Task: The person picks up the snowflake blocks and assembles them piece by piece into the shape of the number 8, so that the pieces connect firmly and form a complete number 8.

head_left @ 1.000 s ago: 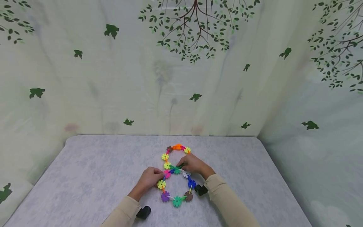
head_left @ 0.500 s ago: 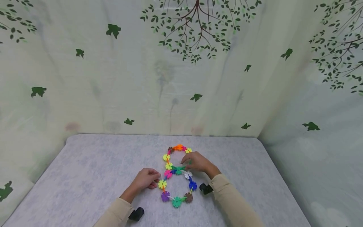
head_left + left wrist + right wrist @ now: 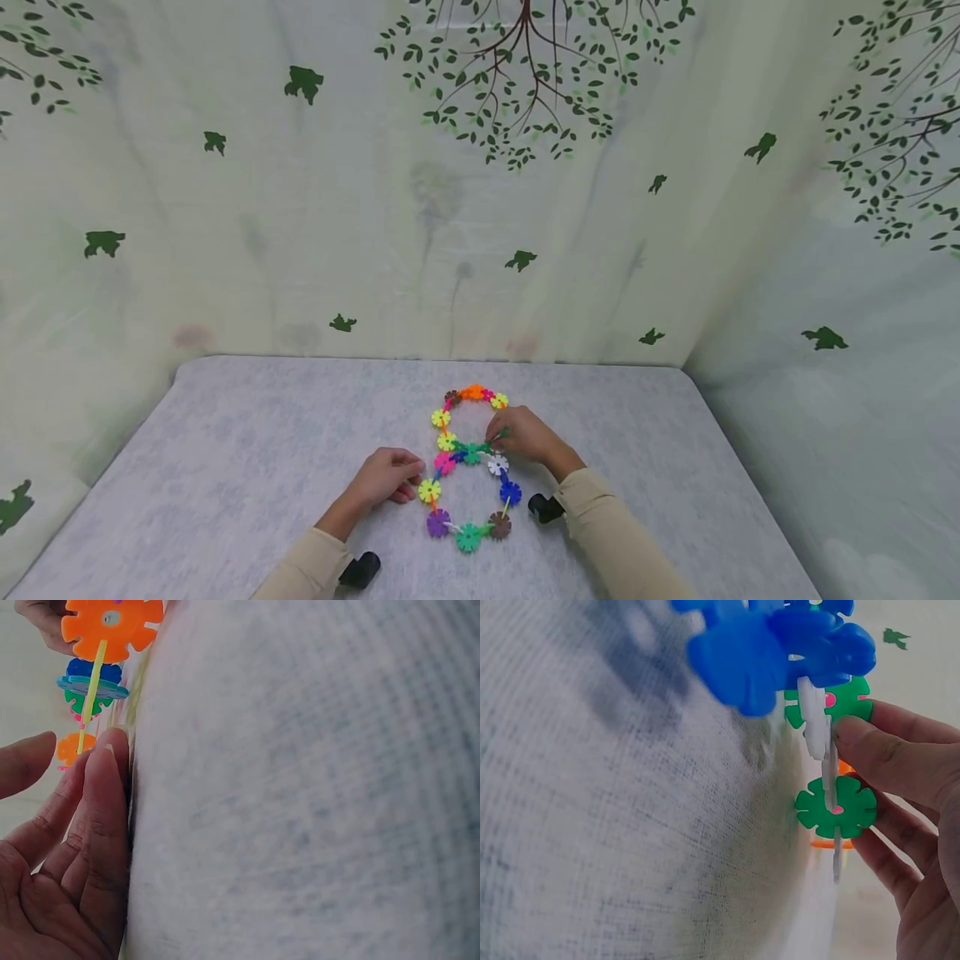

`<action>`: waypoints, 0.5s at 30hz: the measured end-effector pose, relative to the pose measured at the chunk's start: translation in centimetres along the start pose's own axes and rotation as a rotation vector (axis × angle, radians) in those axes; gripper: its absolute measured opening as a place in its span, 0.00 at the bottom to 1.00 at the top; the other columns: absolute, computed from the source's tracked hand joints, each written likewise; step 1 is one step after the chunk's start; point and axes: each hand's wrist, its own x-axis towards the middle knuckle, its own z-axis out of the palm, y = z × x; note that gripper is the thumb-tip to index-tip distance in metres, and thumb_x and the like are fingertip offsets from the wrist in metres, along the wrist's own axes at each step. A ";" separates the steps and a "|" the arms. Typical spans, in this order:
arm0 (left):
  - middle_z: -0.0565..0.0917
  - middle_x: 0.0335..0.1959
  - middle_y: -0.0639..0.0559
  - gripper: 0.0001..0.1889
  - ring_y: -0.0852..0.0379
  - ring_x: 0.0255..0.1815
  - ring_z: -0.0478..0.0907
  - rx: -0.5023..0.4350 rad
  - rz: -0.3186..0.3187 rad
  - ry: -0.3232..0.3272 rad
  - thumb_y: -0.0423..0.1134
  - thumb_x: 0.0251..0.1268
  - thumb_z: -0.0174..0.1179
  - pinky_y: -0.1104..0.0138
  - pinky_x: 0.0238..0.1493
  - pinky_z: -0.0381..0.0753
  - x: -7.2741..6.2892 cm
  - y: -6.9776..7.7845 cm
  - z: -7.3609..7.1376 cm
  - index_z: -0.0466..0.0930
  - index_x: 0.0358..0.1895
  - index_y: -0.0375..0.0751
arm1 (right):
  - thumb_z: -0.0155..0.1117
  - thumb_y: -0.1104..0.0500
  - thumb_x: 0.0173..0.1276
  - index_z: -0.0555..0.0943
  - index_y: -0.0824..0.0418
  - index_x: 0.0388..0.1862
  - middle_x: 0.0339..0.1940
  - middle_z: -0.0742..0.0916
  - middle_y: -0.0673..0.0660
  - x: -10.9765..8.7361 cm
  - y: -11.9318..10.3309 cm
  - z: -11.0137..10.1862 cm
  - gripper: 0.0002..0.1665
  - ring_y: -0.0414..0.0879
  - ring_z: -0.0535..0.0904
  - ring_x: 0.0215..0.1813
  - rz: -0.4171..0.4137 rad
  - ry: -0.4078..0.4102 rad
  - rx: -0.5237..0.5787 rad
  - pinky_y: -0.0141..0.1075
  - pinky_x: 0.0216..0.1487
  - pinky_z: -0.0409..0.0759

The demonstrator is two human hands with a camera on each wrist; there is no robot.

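Observation:
Slotted flower-shaped plastic discs in many colours are joined into two rings, one behind the other, like a figure eight. My left hand [image 3: 382, 477] holds nothing; its relaxed fingers are just left of the yellow disc [image 3: 430, 491] and near the pink disc [image 3: 445, 463]. My right hand [image 3: 525, 435] is where the rings meet, over the right side. In the right wrist view its thumb and fingers pinch a green disc [image 3: 847, 697], beside a white disc [image 3: 811, 724] seen edge-on. A second green disc [image 3: 836, 808] lies by the other fingers.
The rings lie on a grey cloth-covered table [image 3: 270, 450]. Blue [image 3: 510, 492], brown [image 3: 500, 525] and purple [image 3: 438, 523] discs form part of the near ring. Black wrist cameras [image 3: 360, 570] hang under both sleeves. A leaf-printed curtain [image 3: 420, 275] stands behind.
My left hand has let go of the pink disc and drawn a little left. The right hand has shifted slightly right; its fingers spread, then came together again.

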 end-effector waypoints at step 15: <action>0.81 0.30 0.48 0.11 0.57 0.23 0.78 0.005 -0.006 -0.012 0.39 0.70 0.56 0.65 0.27 0.82 0.1 0.2 -0.1 0.81 0.44 0.33 | 0.70 0.65 0.60 0.87 0.59 0.41 0.41 0.87 0.50 -0.6 0.0 0.0 0.09 0.46 0.81 0.47 0.108 0.004 0.048 0.44 0.54 0.79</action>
